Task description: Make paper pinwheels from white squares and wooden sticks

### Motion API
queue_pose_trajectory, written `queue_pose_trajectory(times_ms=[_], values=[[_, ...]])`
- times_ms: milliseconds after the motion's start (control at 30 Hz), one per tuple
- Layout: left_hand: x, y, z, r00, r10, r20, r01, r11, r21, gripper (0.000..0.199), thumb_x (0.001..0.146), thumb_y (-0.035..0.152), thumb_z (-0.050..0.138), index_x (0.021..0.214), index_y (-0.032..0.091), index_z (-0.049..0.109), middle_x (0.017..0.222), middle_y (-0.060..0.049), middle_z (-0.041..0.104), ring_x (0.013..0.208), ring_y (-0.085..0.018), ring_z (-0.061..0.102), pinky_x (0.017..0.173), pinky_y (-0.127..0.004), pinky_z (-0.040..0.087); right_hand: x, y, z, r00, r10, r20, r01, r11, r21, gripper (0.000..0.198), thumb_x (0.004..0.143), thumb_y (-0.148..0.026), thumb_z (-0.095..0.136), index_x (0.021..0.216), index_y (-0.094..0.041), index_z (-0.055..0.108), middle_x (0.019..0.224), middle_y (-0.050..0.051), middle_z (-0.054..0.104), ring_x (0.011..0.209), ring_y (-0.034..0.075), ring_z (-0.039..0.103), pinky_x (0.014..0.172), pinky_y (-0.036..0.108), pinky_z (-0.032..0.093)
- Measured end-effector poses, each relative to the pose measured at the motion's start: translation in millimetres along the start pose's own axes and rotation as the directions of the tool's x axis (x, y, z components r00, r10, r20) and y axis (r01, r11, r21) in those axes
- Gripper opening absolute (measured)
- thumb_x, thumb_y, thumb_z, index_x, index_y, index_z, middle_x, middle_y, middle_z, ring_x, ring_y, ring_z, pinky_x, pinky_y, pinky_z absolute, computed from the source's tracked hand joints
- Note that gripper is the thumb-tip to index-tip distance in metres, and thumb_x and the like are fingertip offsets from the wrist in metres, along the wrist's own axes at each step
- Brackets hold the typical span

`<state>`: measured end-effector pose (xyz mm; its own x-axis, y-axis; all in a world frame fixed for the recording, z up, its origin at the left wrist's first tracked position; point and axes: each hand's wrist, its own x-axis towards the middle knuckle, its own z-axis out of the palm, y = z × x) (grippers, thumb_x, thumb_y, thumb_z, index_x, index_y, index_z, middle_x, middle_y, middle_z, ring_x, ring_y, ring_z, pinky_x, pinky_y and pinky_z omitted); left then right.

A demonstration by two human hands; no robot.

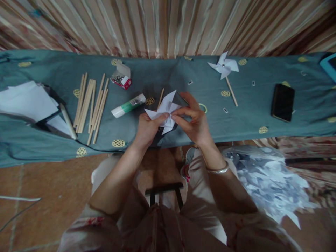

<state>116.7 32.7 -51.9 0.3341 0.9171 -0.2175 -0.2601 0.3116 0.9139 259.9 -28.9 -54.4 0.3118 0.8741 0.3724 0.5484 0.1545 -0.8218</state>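
Note:
A white paper pinwheel (168,105) is held between both hands above the table's front edge. My left hand (147,126) grips it from the left, the thumb lying on the paper close to its middle. With thumb and fingers pinched at the pinwheel's centre, my right hand (193,119) closes on it from the right; whether a pin is between the fingertips I cannot make out. Just behind the paper, a thin wooden stick (160,98) sticks out. A glue stick (129,105) with a green label lies to the left of my left hand.
Several wooden sticks (85,105) lie at left beside white paper sheets (28,101). Behind the glue stick stands an open box of pins (121,76). A finished pinwheel (224,66) and a black phone (282,102) lie at right. A bag of paper pieces (273,182) rests below.

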Motion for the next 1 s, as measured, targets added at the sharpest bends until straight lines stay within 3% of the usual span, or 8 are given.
queue_pose_trajectory(times_ms=[333, 700, 867, 1000], values=[[-2.2, 0.3, -1.9, 1.0, 0.024, 0.013, -0.027, 0.967, 0.252, 0.018, 0.061, 0.03, 0.08, 0.061, 0.016, 0.069, 0.056, 0.001, 0.062, 0.052, -0.011, 0.05, 0.05, -0.023, 0.041, -1.4, 1.3, 1.5, 0.999, -0.019, -0.026, 0.017, 0.997, -0.073, 0.011, 0.076, -0.018, 0.072, 0.075, -0.028, 0.069, 0.13, 0.0, 0.063, 0.14, 0.025, 0.042, 0.118, 0.053, 0.033], [-1.6, -3.9, -1.1, 0.994, 0.112, 0.013, -0.109, 0.923, 0.368, 0.023, 0.064, 0.031, 0.076, 0.054, 0.018, 0.06, 0.05, 0.004, 0.053, 0.046, -0.009, 0.042, 0.043, -0.023, 0.03, -1.7, -4.4, 4.3, 1.0, 0.031, 0.001, -0.031, 0.992, -0.121, 0.009, 0.078, -0.019, 0.066, 0.073, -0.024, 0.071, 0.128, 0.003, 0.064, 0.134, 0.026, 0.048, 0.115, 0.049, 0.037], [-1.2, -5.4, -0.4, 0.994, 0.106, -0.014, -0.095, 0.936, 0.338, 0.023, 0.064, 0.03, 0.077, 0.053, 0.018, 0.061, 0.05, 0.005, 0.055, 0.047, -0.009, 0.044, 0.044, -0.023, 0.032, -1.6, -6.5, 5.4, 0.998, 0.066, -0.022, -0.068, 0.992, -0.108, 0.006, 0.077, -0.02, 0.068, 0.074, -0.024, 0.07, 0.126, 0.003, 0.065, 0.131, 0.026, 0.052, 0.113, 0.047, 0.039], [-1.0, -4.0, 2.4, 0.995, 0.074, -0.065, -0.059, 0.976, 0.21, 0.016, 0.062, 0.028, 0.08, 0.059, 0.017, 0.069, 0.058, 0.002, 0.064, 0.054, -0.012, 0.056, 0.052, -0.024, 0.043, -1.3, -8.4, 3.3, 0.997, 0.057, -0.042, -0.061, 0.993, -0.103, 0.004, 0.077, -0.022, 0.071, 0.079, -0.026, 0.07, 0.127, 0.003, 0.065, 0.129, 0.025, 0.053, 0.112, 0.048, 0.041]])
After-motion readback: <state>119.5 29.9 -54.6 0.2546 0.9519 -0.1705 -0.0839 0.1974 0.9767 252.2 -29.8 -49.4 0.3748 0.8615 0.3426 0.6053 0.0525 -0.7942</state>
